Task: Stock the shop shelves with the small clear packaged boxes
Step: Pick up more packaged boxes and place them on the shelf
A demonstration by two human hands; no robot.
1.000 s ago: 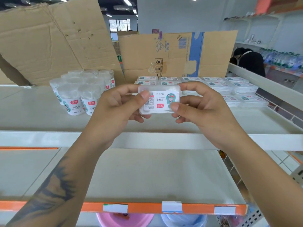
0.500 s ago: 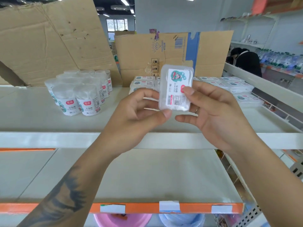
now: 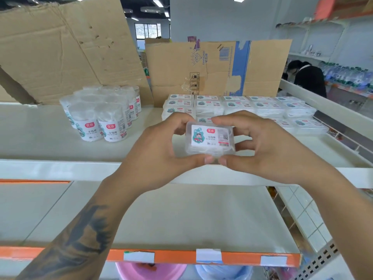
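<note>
Rows of boxes (image 3: pixel 238 108) already line the shelf (image 3: pixel 60 170), one more box (image 3: pixel 210 139) pinched label-up between left hand (image 3: pixel 159 156) and right hand (image 3: pixel 270 150), yet unplaced.

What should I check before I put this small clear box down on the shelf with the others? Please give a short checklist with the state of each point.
1. Hold: left hand and right hand both grip the clear box: ok.
2. Label faces up and reads upright: ok.
3. Box closed and undamaged: cannot tell.
4. Bare shelf in front of the stocked boxes: ok.
5. Path clear of the round tubs, which stand off to the left: ok.
</note>
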